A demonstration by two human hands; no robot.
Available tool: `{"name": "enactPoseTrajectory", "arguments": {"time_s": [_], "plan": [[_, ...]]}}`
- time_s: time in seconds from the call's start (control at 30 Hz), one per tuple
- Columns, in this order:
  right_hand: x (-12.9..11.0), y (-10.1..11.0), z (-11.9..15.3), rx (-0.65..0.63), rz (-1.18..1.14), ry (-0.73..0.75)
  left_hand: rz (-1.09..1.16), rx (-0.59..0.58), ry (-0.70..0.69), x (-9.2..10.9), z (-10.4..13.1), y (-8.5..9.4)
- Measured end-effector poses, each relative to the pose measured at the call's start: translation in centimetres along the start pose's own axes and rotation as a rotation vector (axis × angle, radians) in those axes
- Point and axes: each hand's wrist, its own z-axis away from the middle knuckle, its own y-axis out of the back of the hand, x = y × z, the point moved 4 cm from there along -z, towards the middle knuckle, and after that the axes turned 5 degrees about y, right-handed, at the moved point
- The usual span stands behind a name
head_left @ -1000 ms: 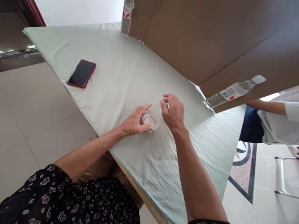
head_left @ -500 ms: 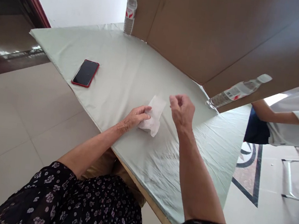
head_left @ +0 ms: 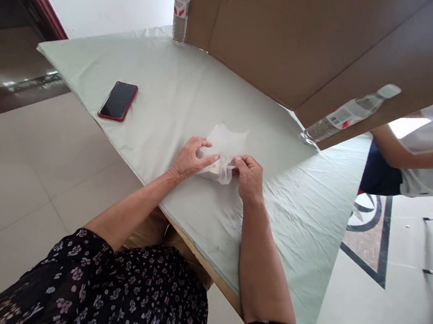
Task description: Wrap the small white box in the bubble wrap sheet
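Observation:
A thin, translucent white plastic bag (head_left: 227,141) lies on the cloth in front of me, with a small pale boxy item (head_left: 211,168) showing at its near side. What that item is, I cannot make out. My left hand (head_left: 193,156) grips the bag and its content from the left, thumb on top and fingers curled around the far side. Bunched plastic at the bag's right end is pinched between the thumb and fingers of my right hand (head_left: 250,176).
A phone in a red case (head_left: 118,101) lies to the left on the pale green tablecloth (head_left: 162,92). Tall brown cardboard (head_left: 266,42) stands across the back, with one water bottle (head_left: 181,10) at its left and another bottle (head_left: 344,117) at its right. Beyond it sits another person (head_left: 426,156).
My right hand has come down and left to the bag and now pinches its end. The bag is spread wider at the far side. My left hand has shifted slightly left.

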Motion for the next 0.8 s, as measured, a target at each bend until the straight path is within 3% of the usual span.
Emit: {"name": "enactPoseTrajectory", "arguments": {"time_s": [0.07, 0.2, 0.4, 0.53, 0.7, 0.8], "plan": [[0.8, 0.2, 0.3, 0.014, -0.066, -0.018, -0.148, 0.014, -0.063, 0.2, 0.2, 0.0], [1.4, 1.0, 0.3, 0.097, -0.028, 0.039, -0.230, 0.068, 0.008, -0.6, 0.0, 0.5], [1.9, 2.3, -0.2, 0.155, 0.281, 0.098, -0.327, 0.319, 0.050, -1.1, -0.8, 2.7], [1.8, 3.1, -0.3, 0.187, 0.394, 0.115, -0.361, 0.376, 0.087, -1.4, -0.9, 3.2], [-0.5, 3.8, 0.3, 0.334, 0.498, 0.230, -0.448, 0.389, 0.134, -2.1, -0.8, 3.4], [-2.2, 2.9, 0.6, 0.221, 0.489, 0.340, -0.450, 0.417, 0.118, -2.1, -0.8, 3.7]]}}
